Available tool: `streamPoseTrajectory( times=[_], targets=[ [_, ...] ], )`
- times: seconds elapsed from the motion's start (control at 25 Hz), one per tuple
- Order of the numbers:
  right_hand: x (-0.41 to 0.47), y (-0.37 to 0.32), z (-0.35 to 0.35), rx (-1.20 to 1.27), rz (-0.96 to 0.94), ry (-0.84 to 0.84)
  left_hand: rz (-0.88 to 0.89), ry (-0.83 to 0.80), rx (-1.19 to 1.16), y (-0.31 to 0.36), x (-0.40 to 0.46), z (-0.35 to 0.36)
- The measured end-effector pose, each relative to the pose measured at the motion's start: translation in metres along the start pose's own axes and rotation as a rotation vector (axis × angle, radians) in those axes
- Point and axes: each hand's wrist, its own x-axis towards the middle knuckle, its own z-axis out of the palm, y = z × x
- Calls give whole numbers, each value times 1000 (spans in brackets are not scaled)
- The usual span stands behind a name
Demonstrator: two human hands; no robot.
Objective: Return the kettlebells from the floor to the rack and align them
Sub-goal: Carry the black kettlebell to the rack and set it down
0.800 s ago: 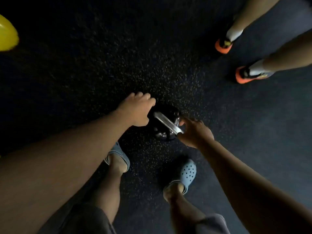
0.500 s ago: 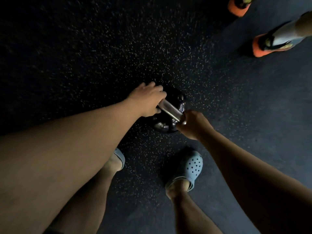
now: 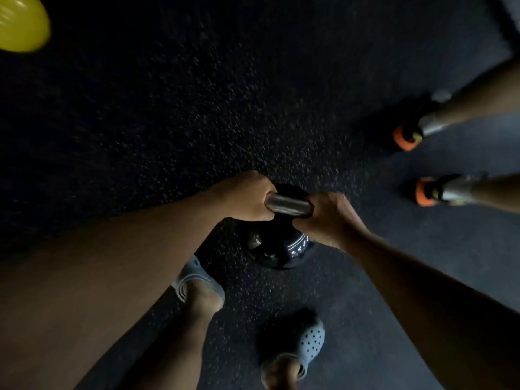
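A black kettlebell (image 3: 277, 246) with a steel handle (image 3: 288, 207) is below me over the dark speckled floor. My left hand (image 3: 244, 197) is closed round the left end of the handle. At the handle's right end my right hand (image 3: 327, 218) is closed round it too. The bell hangs under both fists, between my feet; whether it still touches the floor I cannot tell. No rack is in view.
My feet in grey clogs (image 3: 194, 280) (image 3: 305, 344) stand close under the bell. Another person's legs in orange-soled shoes (image 3: 406, 136) (image 3: 425, 192) are at the right. A yellow rounded object (image 3: 21, 23) lies at the top left.
Both hands have closed fully round the handle, which has turned from slanted to nearly level. The view has shifted, bringing the yellow object and the other person's shoes back in.
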Motion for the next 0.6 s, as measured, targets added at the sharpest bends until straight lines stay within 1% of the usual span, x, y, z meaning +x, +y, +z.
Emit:
streamPoseTrajectory(
  times=[0.12, 0.36, 0.4, 0.48, 0.52, 0.56, 0.6],
  targets=[
    [37, -78, -59, -119, -151, 41, -39, 122, -24, -18, -26, -92],
    [119, -244, -176, -220, -427, 253, -132, 406, 11, -59, -75, -290],
    [126, -260, -189, -228, -442, 271, -133, 428, 17, -61, -78, -308],
    [168, -324, -229, -248, -510, 297, -183, 524, 59, -86, -90, -383],
    [173, -330, -234, -262, -527, 282, -198, 524, 78, -87, -92, -388],
    [185, -352, -249, -279, -561, 290, -206, 574, 105, -93, -93, -409],
    [212, -383, -274, -293, -606, 291, -241, 653, 128, -105, -95, -446]
  ],
)
